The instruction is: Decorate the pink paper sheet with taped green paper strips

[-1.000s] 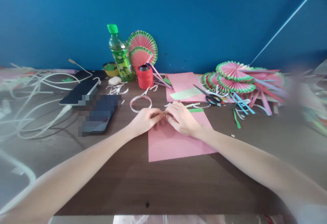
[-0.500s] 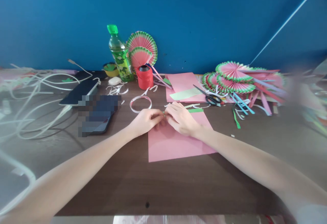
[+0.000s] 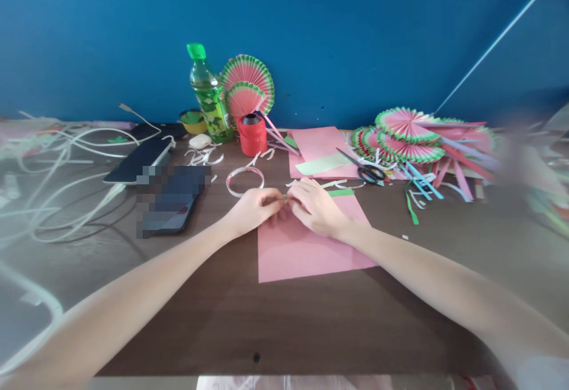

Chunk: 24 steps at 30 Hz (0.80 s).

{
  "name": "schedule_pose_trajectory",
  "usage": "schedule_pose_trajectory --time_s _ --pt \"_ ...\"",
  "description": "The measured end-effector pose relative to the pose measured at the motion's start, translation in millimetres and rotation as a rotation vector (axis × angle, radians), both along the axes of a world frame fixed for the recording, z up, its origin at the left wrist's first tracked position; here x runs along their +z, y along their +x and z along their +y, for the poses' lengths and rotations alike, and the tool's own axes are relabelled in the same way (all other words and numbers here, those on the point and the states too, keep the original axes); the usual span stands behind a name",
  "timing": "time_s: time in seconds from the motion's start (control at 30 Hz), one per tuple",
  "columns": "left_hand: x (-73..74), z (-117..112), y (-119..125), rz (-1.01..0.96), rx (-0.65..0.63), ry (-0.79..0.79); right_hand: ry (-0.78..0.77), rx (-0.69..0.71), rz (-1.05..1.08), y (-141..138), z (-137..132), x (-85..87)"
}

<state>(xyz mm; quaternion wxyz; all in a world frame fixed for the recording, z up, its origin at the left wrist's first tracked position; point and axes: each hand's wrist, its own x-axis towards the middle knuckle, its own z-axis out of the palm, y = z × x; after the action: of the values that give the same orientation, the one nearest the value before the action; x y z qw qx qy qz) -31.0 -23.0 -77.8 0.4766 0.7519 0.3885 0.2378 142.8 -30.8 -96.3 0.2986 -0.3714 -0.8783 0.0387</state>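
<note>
A pink sheet of paper [image 3: 306,253] with a green strip [image 3: 342,192] along its far edge lies flat on the dark wooden table. At the far left part of that edge, my left hand [image 3: 258,209] pinches with thumb and fingers. My right hand [image 3: 315,209] is closed right beside it, its fingertips bent down on the same edge. A small greenish bit shows between the two sets of fingertips; the rest of the gripped edge is hidden. Just beyond my left hand lies a roll of clear tape [image 3: 245,181].
Scissors [image 3: 371,173] rest by more pink paper [image 3: 322,141]. Folded paper fans [image 3: 409,135] are piled at right; others [image 3: 246,85] lean behind a red container [image 3: 252,135] and green bottle [image 3: 208,96]. A phone [image 3: 175,200], tablet [image 3: 137,162] and white cables [image 3: 66,159] occupy the left.
Almost nothing differs. Both hands stay at the paper's far edge, with only a very slight shift of the left fingers.
</note>
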Motion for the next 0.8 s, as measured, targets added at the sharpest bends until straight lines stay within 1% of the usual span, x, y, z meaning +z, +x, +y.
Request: schedule_pose_trajectory --time_s 0.2,0.33,0.43,0.6,0.8 --pt "-3.3 2.1 -0.7 -0.016 0.008 -0.018 -0.001 -0.005 0.042 0.3 -0.3 0.1" --pt "-4.2 3.2 0.2 -0.054 0.040 -0.064 -0.027 -0.065 0.129 0.5 0.6 -0.5" --pt "-1.9 2.4 1.1 -0.030 0.065 -0.074 -0.042 -0.084 0.182 0.1 1.2 -0.9" --pt "-0.5 2.3 0.7 0.038 0.060 -0.030 -0.016 -0.032 0.141 -0.4 1.1 -1.0" --pt "-2.2 4.1 -0.3 0.055 0.031 -0.015 0.027 -0.005 0.103 -0.4 1.9 -1.7"
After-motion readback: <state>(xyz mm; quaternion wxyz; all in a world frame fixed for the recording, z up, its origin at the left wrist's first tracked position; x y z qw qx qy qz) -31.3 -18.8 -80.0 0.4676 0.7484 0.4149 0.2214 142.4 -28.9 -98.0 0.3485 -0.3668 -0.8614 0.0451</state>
